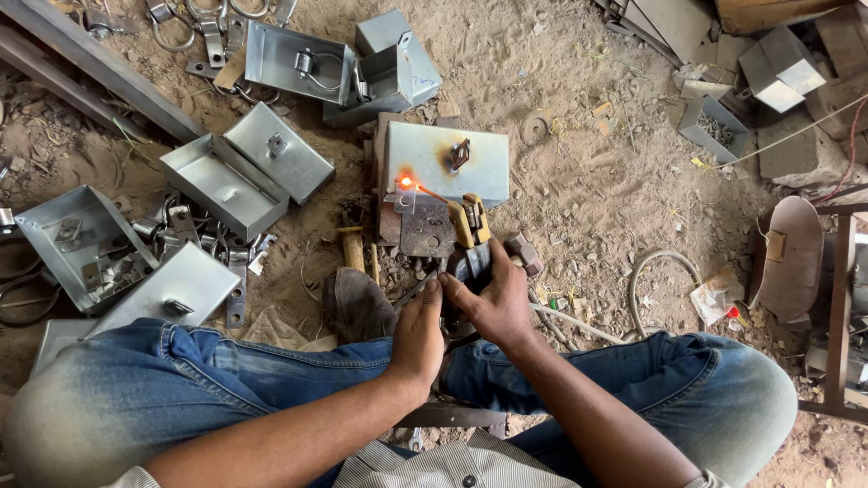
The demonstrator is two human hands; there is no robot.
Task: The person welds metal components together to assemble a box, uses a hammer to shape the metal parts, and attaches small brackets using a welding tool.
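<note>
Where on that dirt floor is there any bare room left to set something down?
Bare sand lies right of the box being welded, between it and the small tray of bits. The left side is crowded with metal boxes. Both hands fill the middle.

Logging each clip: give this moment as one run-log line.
right hand: grips electrode holder | left hand: steadies it | rod tip: glowing on grey metal box | finished boxes: left
</note>
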